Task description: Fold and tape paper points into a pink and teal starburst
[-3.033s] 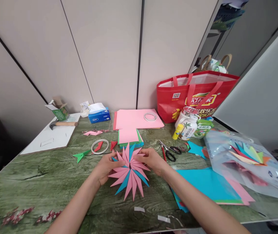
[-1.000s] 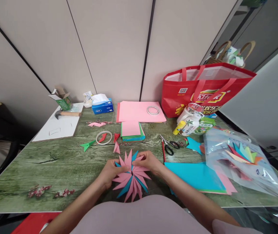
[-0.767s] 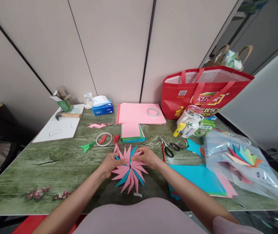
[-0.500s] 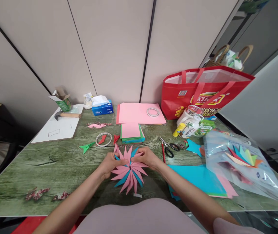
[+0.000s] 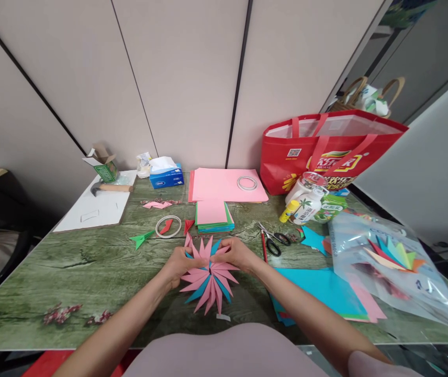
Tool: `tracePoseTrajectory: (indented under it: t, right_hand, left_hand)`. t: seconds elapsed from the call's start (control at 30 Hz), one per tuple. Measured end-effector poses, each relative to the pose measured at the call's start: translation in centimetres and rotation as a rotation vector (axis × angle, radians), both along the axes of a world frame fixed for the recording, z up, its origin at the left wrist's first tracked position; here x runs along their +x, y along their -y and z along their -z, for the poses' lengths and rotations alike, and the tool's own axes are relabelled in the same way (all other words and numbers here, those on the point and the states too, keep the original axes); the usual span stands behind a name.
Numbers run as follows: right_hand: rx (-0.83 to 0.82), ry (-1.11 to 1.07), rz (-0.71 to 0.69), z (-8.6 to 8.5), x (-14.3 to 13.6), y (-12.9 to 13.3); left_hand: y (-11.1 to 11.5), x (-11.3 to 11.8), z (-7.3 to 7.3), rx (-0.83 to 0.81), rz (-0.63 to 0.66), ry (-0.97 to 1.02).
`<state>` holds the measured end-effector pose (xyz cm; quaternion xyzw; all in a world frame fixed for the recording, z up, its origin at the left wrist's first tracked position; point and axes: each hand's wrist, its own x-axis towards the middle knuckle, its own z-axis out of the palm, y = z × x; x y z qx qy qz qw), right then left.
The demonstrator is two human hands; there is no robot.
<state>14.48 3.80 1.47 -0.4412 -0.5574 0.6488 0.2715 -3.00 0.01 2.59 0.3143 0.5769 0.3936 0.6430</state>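
Both hands hold a many-pointed folded paper star [image 5: 210,285], mostly pink with some blue points and a small hole at its centre. My left hand [image 5: 179,266] is closed on its upper left points, thumb on top. My right hand [image 5: 235,254] pinches the upper right points near the middle. Beyond the hands lie a stack of small paper squares [image 5: 211,213], a roll of tape [image 5: 168,226], a red folded piece [image 5: 188,226] and a green folded piece [image 5: 142,239]. A small pale strip [image 5: 223,317] rests just below the star.
Scissors [image 5: 273,242] and a red pencil [image 5: 264,246] lie right of my hands, near blue paper sheets [image 5: 318,290] and a plastic bag [image 5: 392,262]. Pink sheets [image 5: 224,184], a tissue box [image 5: 166,177], a hammer [image 5: 110,188] and a red bag [image 5: 287,157] are farther back.
My hands keep the same hold on the paper star, with barely any motion of the fingers. The whole view has shifted very slightly, so things appear a little lower.
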Motion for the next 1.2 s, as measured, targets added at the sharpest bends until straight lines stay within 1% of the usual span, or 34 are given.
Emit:
tracePoseTrajectory:
  t: [0.07,0.17,0.23,0.3,0.33,0.43,0.5,0.6,0.7,0.77,0.87,0.9,0.97,1.03,1.1,1.13,1.2]
  right_hand:
    - [-0.014,-0.038,0.032,-0.5,0.4,-0.4]
    - [-0.137,-0.148,0.111,-1.3,1.2,-0.5]
    - [-0.210,-0.213,0.100,-1.5,1.5,0.1]
    - [-0.251,-0.259,0.069,-1.3,1.3,1.2]
    - [-0.262,-0.278,0.083,-1.1,1.0,1.7]
    - [-0.230,-0.290,0.280,-0.2,0.0,3.1]
    - [-0.193,-0.272,0.352,0.1,-0.4,3.4]
    - [-0.159,-0.251,0.340,0.2,-0.4,3.4]
    - [-0.153,-0.198,0.295,0.0,0.2,3.1]
    - [-0.147,-0.167,0.258,-0.1,0.7,2.9]
    - [-0.102,-0.122,0.151,-0.4,1.5,2.3]
    - [-0.071,-0.105,0.096,-0.6,1.7,2.0]
    - [0.010,-0.066,0.002,-0.9,2.0,1.4]
    - [0.084,0.001,-0.014,-1.0,2.0,0.9]
    - [0.091,0.053,0.050,-0.9,1.8,0.3]
    - [0.073,0.054,0.097,-0.8,1.7,0.1]
    - [0.032,-0.005,0.184,-0.4,1.4,-0.1]
  left_hand:
    - [-0.1,-0.1,-0.1,0.015,-0.051,0.026]
    - [-0.4,-0.3,-0.3,0.064,-0.140,0.036]
    - [-0.5,-0.3,-0.4,0.118,-0.219,0.037]
    - [-0.4,0.0,-0.4,0.176,-0.296,0.044]
    - [-0.3,0.2,-0.3,0.200,-0.334,0.056]
    - [0.3,1.2,0.0,0.232,-0.421,0.100]
    - [0.7,1.7,0.3,0.215,-0.435,0.130]
    - [1.4,1.9,0.6,0.147,-0.380,0.175]
    - [1.8,1.2,0.4,0.088,-0.286,0.175]
    - [2.0,0.1,-0.2,0.086,-0.153,0.184]
    - [1.7,-2.3,-1.2,0.102,0.171,0.284]
    - [1.5,-3.1,-1.5,0.112,0.224,0.313]
    - [1.0,-4.4,-1.9,0.104,0.251,0.369]
    - [0.5,-4.8,-2.0,0.077,0.278,0.362]
    - [0.3,-4.5,-1.7,0.041,0.288,0.304]
    - [0.3,-4.0,-1.5,0.025,0.268,0.281]
    - [0.5,-2.9,-1.1,0.018,0.177,0.284]
